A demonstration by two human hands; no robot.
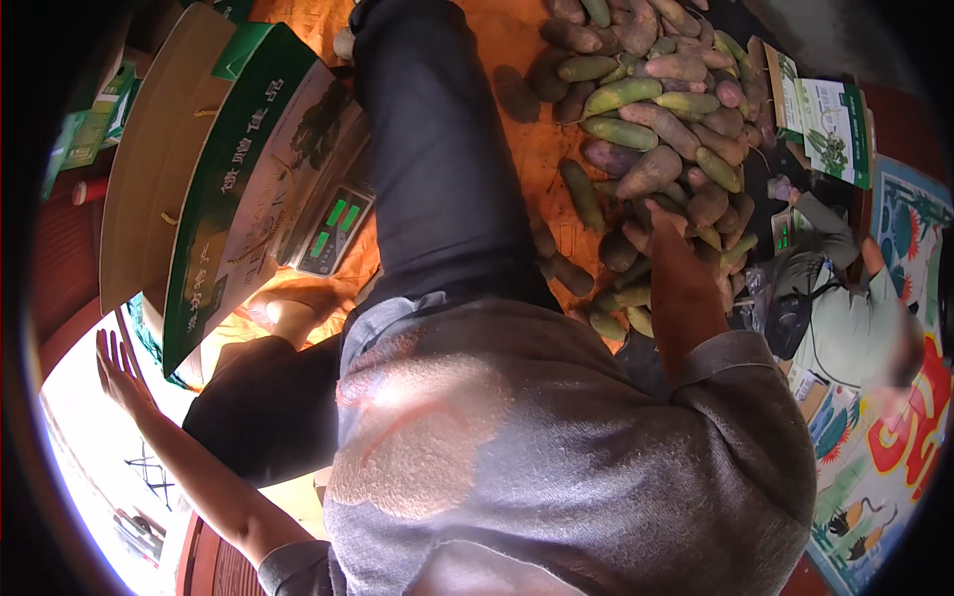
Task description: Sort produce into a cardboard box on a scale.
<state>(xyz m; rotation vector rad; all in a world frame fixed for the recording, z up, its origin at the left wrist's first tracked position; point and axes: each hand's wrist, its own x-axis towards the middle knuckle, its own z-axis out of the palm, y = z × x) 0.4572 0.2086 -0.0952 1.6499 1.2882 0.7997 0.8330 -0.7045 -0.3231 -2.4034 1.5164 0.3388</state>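
Note:
A large heap of radishes [651, 174], some green and others reddish brown or purple, lies on an orange cloth at the upper right. My right hand [668, 223] reaches down into the near part of this heap and touches the radishes. Most of its fingers are hidden, so a grip on one cannot be made out. Far to the left, my left hand [124, 375] is raised with the fingers apart and nothing in it. Close to that hand stands a large open cardboard box [224, 189], green and printed outside, brown inside.
Beside the box sits a weighing scale [333, 233] with green lit displays. My leg [437, 149] stretches between box and heap over the orange cloth [509, 35]. A smaller printed carton [825, 124] stands right of the heap. Another person [845, 328] is at the right edge.

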